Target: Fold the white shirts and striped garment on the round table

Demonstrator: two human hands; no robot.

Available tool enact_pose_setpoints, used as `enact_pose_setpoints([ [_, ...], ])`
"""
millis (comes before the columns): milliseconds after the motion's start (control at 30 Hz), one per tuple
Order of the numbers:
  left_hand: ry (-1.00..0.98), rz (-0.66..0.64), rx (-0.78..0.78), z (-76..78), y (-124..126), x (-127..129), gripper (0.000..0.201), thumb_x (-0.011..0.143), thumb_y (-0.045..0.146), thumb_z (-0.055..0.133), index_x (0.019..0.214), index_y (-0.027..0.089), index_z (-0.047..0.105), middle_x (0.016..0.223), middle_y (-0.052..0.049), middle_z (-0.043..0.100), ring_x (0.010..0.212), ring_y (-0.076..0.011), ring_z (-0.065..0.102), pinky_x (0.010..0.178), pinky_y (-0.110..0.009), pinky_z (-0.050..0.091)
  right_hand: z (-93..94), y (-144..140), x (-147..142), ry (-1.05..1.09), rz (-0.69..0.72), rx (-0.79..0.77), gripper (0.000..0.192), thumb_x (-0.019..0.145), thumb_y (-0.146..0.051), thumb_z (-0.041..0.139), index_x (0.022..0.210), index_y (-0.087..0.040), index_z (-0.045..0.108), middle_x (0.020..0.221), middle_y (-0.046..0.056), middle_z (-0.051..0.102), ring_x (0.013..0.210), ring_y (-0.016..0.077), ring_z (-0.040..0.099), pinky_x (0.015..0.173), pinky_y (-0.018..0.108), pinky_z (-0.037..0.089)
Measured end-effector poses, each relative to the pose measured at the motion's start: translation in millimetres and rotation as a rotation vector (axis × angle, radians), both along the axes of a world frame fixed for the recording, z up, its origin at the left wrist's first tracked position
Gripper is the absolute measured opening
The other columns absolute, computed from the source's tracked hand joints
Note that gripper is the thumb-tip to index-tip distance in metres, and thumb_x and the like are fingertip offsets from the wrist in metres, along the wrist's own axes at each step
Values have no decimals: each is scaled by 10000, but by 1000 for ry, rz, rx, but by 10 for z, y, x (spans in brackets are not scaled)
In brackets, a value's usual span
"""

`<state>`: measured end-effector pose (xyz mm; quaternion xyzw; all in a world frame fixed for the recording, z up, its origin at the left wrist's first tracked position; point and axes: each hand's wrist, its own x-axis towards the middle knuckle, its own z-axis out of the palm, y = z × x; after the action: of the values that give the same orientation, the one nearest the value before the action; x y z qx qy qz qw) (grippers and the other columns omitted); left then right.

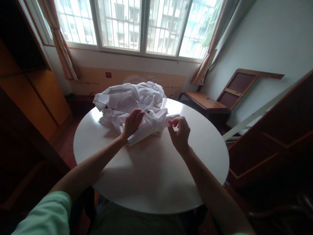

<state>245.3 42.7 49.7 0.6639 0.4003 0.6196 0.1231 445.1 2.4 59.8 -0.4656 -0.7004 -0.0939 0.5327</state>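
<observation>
A crumpled heap of thin white cloth (131, 94), which looks like clothing, lies on the far left part of a round white table (155, 181). On its near side a white garment (151, 128) is partly stretched between my hands, and one smooth edge of it runs slantwise along the tabletop. My left hand (133, 123) is closed on the garment's left part, fingertips pinching the fabric. At its right end, my right hand (179, 133) pinches the cloth between thumb and index finger. Folds hide the garment's full shape.
Behind the table is a barred window (164, 20) with tied curtains (63, 54). A wooden chair (210, 101) stands at the back right, near a pale slanted frame (258, 114). Wooden cabinets (42, 100) are on the left, and a dark wooden panel (280, 146) rises on the right.
</observation>
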Motion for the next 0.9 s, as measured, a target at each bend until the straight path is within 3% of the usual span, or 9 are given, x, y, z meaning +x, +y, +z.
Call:
enact_pose_setpoints([
  [133,-153,-30,-10,117,-4,-47,254,836,426,481,804,179,531,628,34,493,566,-79,447,524,-187,370,-125,-70,-202,-99,87,-166,221,833,-399,485,732,-203,461,662,18,539,588,123,481,583,262,374],
  [300,-278,-251,-109,314,-142,20,302,836,476,467,755,185,490,649,26,493,600,-87,479,579,-202,425,-250,-30,-350,-136,14,-254,328,735,-437,598,910,-183,487,857,78,602,755,194,559,632,295,407],
  [433,-408,-466,-274,410,-306,141,283,819,461,504,773,182,488,644,28,505,577,-82,499,548,-197,426,-250,-36,-382,-123,-65,-224,313,742,-412,578,912,-173,466,849,96,600,786,218,566,650,316,421],
  [633,-628,-723,-464,487,-492,226,290,694,421,668,765,173,534,612,47,531,509,-65,492,479,-173,400,-230,-28,-356,-63,-80,-111,152,784,-328,510,817,-185,468,729,39,591,693,179,564,620,288,418],
  [767,-680,-743,-535,476,-465,182,250,699,385,671,748,174,547,608,44,555,517,-78,518,489,-184,414,-220,60,-268,-61,-106,-92,74,793,-219,441,771,-190,505,695,34,601,666,168,560,620,279,408],
  [900,-709,-675,-473,500,-363,57,231,710,376,662,733,172,554,592,44,561,501,-79,515,486,-189,410,-106,113,-102,67,-109,14,114,791,-208,404,809,-190,516,744,48,600,688,173,544,635,292,406],
])
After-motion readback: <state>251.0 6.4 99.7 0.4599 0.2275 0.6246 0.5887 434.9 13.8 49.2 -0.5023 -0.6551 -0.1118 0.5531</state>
